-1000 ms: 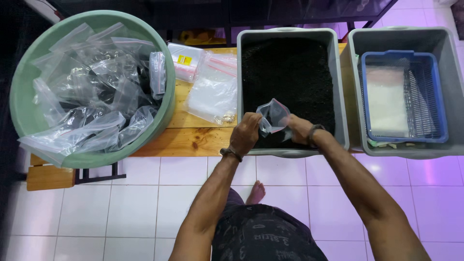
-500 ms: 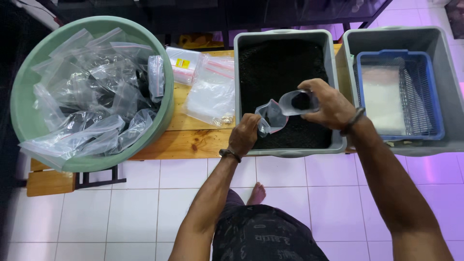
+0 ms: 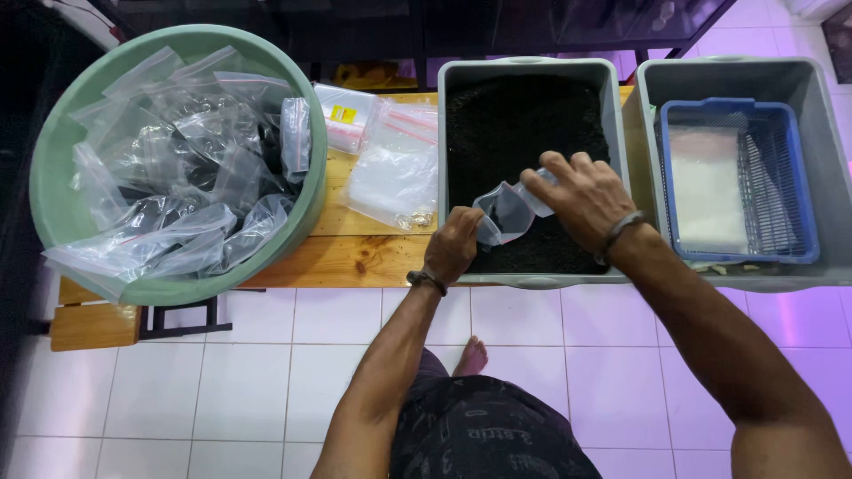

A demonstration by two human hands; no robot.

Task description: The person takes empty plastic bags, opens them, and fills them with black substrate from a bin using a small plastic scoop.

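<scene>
Head view: since a second ago, right hand (image 3: pixel 581 197) has tipped a scoop into the small clear plastic bag (image 3: pixel 501 213) over the grey soil tub (image 3: pixel 531 168); left hand (image 3: pixel 454 244) fingers clamped on bag; filling underway.

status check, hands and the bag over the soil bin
Left hand grips the small clear bag open. Right hand at the bag's mouth, holding something, unclear what. Both over the grey bin of dark soil. Nothing in the way.
</scene>
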